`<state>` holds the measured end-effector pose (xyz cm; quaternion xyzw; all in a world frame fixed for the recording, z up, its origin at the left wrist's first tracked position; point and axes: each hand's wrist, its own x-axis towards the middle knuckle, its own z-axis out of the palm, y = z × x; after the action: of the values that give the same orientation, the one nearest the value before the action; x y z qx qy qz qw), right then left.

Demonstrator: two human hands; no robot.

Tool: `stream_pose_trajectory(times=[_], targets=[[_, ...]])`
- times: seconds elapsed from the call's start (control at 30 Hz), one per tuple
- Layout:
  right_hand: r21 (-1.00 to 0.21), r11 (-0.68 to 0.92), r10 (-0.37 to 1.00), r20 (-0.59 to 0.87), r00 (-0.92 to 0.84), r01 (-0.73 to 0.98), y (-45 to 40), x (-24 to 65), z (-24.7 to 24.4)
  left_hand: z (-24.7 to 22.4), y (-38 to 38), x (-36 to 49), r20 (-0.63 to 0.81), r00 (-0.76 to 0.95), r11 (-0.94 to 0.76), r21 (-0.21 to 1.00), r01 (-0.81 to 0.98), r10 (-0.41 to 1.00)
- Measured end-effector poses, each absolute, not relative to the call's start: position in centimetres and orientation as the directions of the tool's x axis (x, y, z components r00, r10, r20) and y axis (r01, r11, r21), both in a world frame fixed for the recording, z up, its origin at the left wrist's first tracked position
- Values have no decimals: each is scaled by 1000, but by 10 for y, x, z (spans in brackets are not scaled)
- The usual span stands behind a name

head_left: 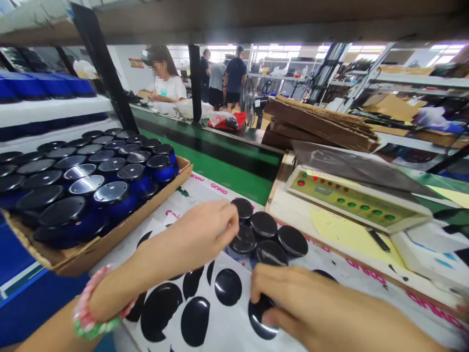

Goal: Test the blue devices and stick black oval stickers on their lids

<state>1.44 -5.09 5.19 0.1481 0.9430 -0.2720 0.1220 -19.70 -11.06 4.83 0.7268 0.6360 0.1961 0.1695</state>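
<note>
On printed sheeting (198, 193) by green belting (230, 168), right fingers (258, 281) hold a black disc (256, 320); left fingers (227, 230), grip unclear.

Left fingers (227, 216), right fingers (261, 280) bent

We are keeping the disc sheets (227, 327) on the bench (198, 193) before us. Left of the sheets, a carton tray (80, 259) is holding pots (112, 193); just behind the sheets, clustered pots (263, 224) are standing. Behind and right of the sheets, a board (289, 205) is carrying a control box (351, 200), paper (340, 230) and a pen (377, 238). Farther behind the sheets, a belt (220, 166) is stretching.
</note>
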Motion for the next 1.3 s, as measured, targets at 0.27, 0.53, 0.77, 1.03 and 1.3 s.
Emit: stream_pose_trajectory(times=[0.27,0.53,0.77,1.03,1.3], targets=[[-329,911,95,-419,-903,249,-73,4,24,-22,-151,-183,-242,233,-93,479,873,942],[-272,948,89,-262,-961,162,-77,13,20,-3,-142,-179,-361,154,-7,378,926,920],[-131,982,126,-95,-987,138,-91,44,20,-8,-141,-175,-394,134,6,333,943,909],[-558,675,677,207,-706,483,-44,78,63,31,-111,-233,-184,166,-24,598,801,969],[-945,179,797,-23,-603,274,33,-36,40,-18,-27,-224,114,193,-206,794,572,975]])
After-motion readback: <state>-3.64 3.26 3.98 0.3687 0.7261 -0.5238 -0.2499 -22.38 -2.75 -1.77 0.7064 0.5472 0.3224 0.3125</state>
